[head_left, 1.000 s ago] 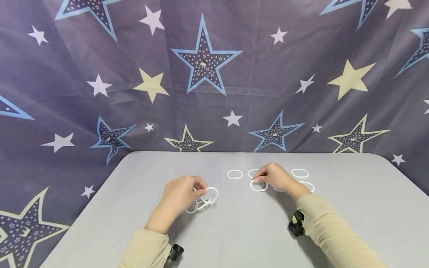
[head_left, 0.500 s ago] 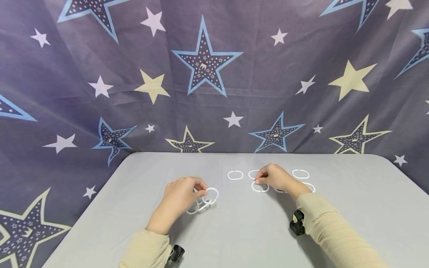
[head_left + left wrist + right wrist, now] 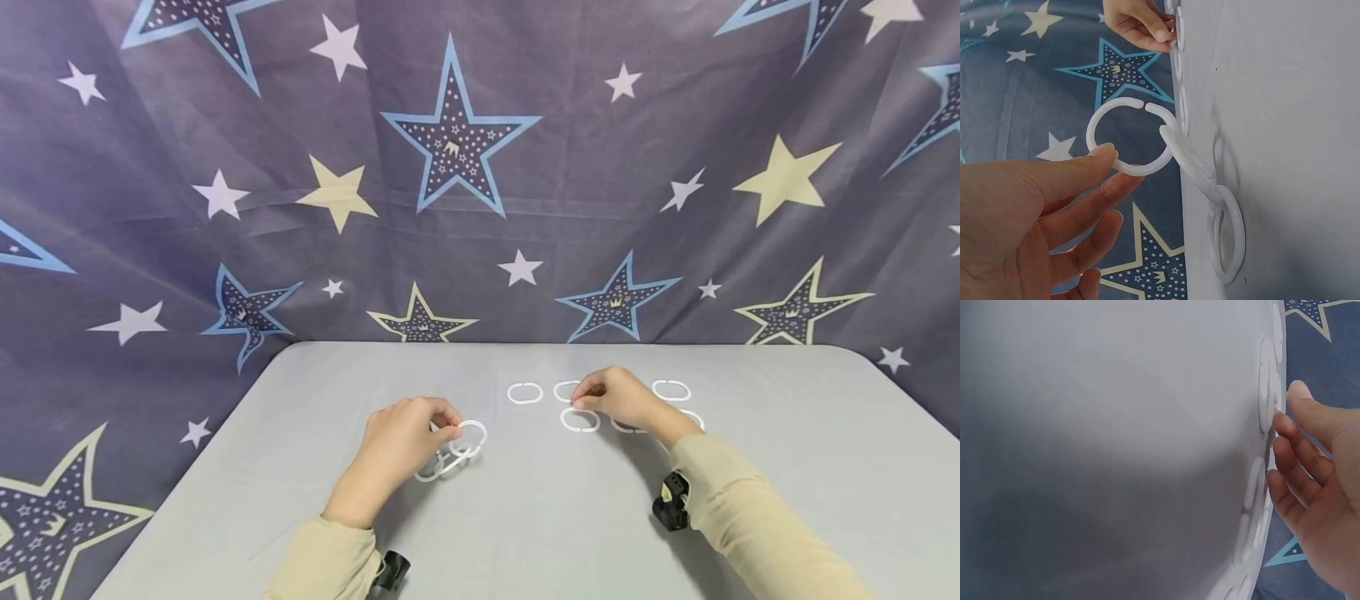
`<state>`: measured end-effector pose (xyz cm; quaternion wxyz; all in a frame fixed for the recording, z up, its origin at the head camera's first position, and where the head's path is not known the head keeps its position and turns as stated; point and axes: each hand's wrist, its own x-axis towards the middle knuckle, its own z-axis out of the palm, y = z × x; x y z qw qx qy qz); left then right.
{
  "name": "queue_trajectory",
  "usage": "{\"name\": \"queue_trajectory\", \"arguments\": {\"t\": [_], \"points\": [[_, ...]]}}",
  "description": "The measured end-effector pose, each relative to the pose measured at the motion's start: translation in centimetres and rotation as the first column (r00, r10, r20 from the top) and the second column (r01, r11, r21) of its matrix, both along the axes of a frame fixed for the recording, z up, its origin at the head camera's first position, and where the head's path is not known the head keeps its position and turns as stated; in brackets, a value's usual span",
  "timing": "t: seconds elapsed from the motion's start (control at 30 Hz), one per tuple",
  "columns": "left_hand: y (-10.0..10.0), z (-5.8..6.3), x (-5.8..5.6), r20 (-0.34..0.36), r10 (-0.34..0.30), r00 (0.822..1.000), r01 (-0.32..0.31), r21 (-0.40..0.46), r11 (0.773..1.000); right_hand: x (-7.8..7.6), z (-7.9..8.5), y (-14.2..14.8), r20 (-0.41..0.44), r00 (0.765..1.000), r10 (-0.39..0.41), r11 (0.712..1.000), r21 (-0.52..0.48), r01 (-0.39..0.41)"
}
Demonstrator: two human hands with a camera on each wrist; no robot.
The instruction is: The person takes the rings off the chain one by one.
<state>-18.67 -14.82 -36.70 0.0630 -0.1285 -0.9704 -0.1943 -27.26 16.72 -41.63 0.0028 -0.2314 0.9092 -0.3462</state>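
Observation:
My left hand (image 3: 408, 437) pinches a white plastic C-shaped ring (image 3: 1111, 104) between thumb and fingers. From it hangs a second white link (image 3: 1191, 162), joined to a third white link (image 3: 1239, 231) near the tabletop. My right hand (image 3: 622, 400) is lowered over the loose white rings at the back of the table. Its fingertips are beside the far edge of one oval ring (image 3: 562, 419), which lies flat. In the right wrist view the thumb (image 3: 1304, 394) stands apart from the fingers, which are near the rings; whether they touch one is unclear.
Several more loose white rings lie in two rows, among them one at the left (image 3: 525, 402) and one at the far right (image 3: 671, 398). My right hand partly covers some. The pale grey table (image 3: 525, 517) ends against a star-patterned cloth (image 3: 562, 208).
My right fingertips have shifted slightly from the near oval ring's edge, which they overlapped before. The left hand with its linked rings has stayed nearly still.

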Motion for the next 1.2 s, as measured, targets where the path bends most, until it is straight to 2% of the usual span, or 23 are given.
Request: {"name": "queue_trajectory", "arguments": {"t": [0.13,0.47,0.63,0.73,1.0,1.2], "points": [[0.0,-0.1,0.0,-0.002,0.002,1.000,-0.002,-0.001,1.000,0.4,0.1,0.0,-0.005,1.000,0.002,0.999,-0.044,-0.002],[-0.1,-0.2,-0.1,-0.010,-0.001,1.000,0.001,0.000,1.000,2.2,0.9,-1.1,0.067,0.996,-0.056,0.985,-0.159,0.067],[0.0,-0.2,-0.1,-0.009,0.002,1.000,-0.002,-0.007,1.000,3.2,0.9,-1.9,0.197,0.979,-0.041,0.944,-0.312,0.103],[0.0,-0.2,-0.1,-0.011,0.001,1.000,-0.001,-0.011,1.000,3.9,1.0,-2.3,0.233,0.972,-0.035,0.924,-0.362,0.120],[0.0,-0.3,-0.1,-0.008,0.003,1.000,-0.003,-0.010,1.000,5.4,1.5,-3.8,0.245,0.969,-0.039,0.915,-0.380,0.133],[0.0,-0.3,-0.2,-0.012,0.000,1.000,0.000,-0.002,1.000,6.3,1.4,-5.2,0.294,0.956,-0.016,0.903,-0.406,0.141]]}}
